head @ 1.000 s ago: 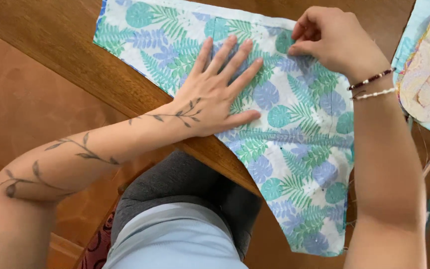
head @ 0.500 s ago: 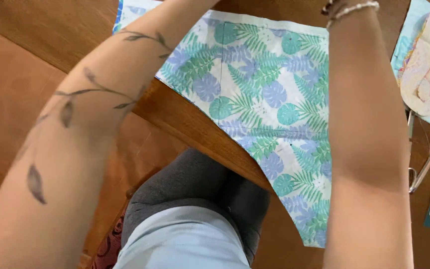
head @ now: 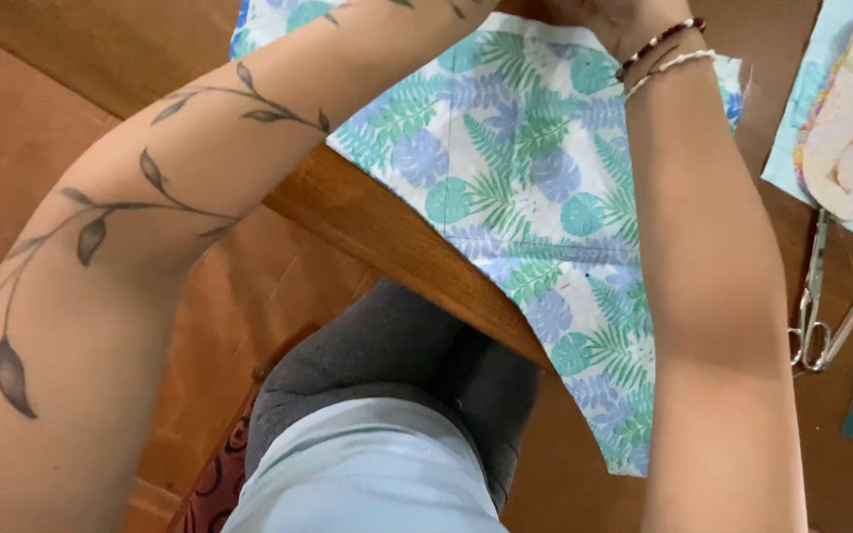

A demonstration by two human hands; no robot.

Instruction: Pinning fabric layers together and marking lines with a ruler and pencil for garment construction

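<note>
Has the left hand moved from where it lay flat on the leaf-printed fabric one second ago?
Yes. It has gone toward the far end of the leaf-printed fabric, beyond the picture's top edge; only the forearm still crosses the brown wooden table.

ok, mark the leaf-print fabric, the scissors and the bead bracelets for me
leaf-print fabric [head: 515,188], head view, on the flat middle of the cloth.
scissors [head: 810,331], head view, on the handle loops.
bead bracelets [head: 665,51], head view, on the strands at the right wrist.

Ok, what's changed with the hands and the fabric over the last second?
Both hands left the middle of the leaf-print fabric and reached to its far edge; the left hand is now out of view, the right hand barely shows at the top. Whether they grip anything cannot be seen. The fabric, table and scissors stayed put.
</note>
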